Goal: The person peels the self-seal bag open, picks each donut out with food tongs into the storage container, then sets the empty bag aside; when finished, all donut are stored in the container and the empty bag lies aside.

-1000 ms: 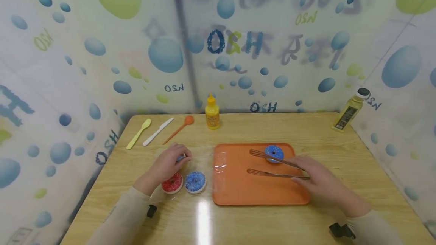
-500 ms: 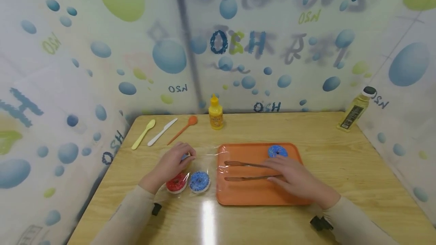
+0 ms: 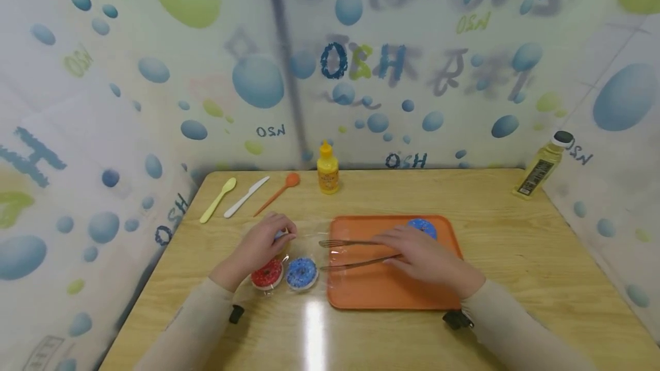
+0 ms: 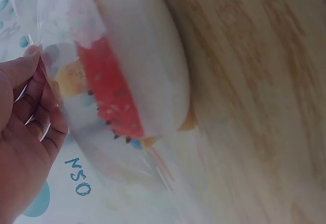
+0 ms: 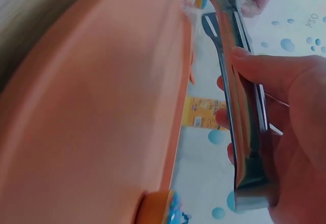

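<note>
Thumb and fingers of my left hand pinch the edge of a clear plastic bag, also seen in the left wrist view. By that hand lie a red sprinkled donut and a blue sprinkled donut; a bit of blue shows beneath the fingers. My right hand grips metal tongs, their two tips apart and pointing left, over the left edge of an orange tray. Partly behind the right hand, another blue donut sits on the tray.
Along the back left of the table lie a yellow spoon, a white knife and an orange spoon. A yellow bottle stands at the back, and a clear bottle of yellowish liquid at the back right.
My right hand has moved left across the tray with the tongs, from around the tray's blue donut to the bag's side. The left hand stays at the bag.
</note>
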`<state>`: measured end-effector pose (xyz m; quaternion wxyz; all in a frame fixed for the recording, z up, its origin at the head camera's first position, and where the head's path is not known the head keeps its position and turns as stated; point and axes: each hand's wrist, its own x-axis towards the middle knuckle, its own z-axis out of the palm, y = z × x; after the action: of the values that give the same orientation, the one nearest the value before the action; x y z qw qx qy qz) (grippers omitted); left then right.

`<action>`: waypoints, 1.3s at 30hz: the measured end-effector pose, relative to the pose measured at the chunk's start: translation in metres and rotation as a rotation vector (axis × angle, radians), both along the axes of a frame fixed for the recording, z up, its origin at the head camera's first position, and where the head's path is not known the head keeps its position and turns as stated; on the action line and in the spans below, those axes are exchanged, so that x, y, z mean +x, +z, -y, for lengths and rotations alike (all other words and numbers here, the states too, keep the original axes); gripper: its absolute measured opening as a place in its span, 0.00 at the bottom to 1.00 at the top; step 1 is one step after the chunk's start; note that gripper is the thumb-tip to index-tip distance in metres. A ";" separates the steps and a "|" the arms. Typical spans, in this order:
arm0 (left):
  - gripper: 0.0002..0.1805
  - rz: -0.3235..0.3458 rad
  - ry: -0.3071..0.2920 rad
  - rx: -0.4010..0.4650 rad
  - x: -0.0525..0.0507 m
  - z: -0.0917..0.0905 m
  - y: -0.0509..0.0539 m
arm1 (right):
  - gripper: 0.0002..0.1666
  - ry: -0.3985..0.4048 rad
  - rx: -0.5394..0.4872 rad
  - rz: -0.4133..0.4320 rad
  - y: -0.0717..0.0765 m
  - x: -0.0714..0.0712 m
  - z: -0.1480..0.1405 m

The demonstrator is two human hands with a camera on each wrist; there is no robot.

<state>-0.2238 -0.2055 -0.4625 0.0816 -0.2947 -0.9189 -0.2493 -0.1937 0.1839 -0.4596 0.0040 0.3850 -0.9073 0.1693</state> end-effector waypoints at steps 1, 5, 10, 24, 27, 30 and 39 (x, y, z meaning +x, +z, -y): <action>0.03 -0.003 -0.002 0.001 0.000 0.000 0.000 | 0.28 0.012 -0.005 0.012 0.001 0.000 0.002; 0.03 -0.012 -0.004 -0.001 0.001 0.000 0.001 | 0.29 0.069 -0.015 0.025 0.002 -0.002 0.010; 0.03 -0.013 -0.008 -0.005 0.002 0.001 0.001 | 0.30 0.106 0.003 0.024 0.003 -0.005 0.015; 0.03 -0.015 -0.016 0.015 0.006 -0.003 0.004 | 0.32 0.151 0.033 0.034 0.004 -0.002 0.037; 0.03 -0.015 -0.017 0.016 0.006 -0.002 0.001 | 0.31 0.141 0.045 0.042 0.001 -0.002 0.042; 0.02 -0.018 -0.028 0.026 0.005 -0.001 -0.001 | 0.30 0.136 0.044 0.037 -0.001 -0.001 0.043; 0.02 -0.057 -0.053 0.021 0.007 0.003 -0.003 | 0.29 0.123 -0.013 -0.020 -0.003 0.008 0.035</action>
<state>-0.2173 -0.2082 -0.4652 0.1041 -0.3248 -0.9055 -0.2525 -0.1858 0.1488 -0.4631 0.0053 0.4417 -0.8807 0.1711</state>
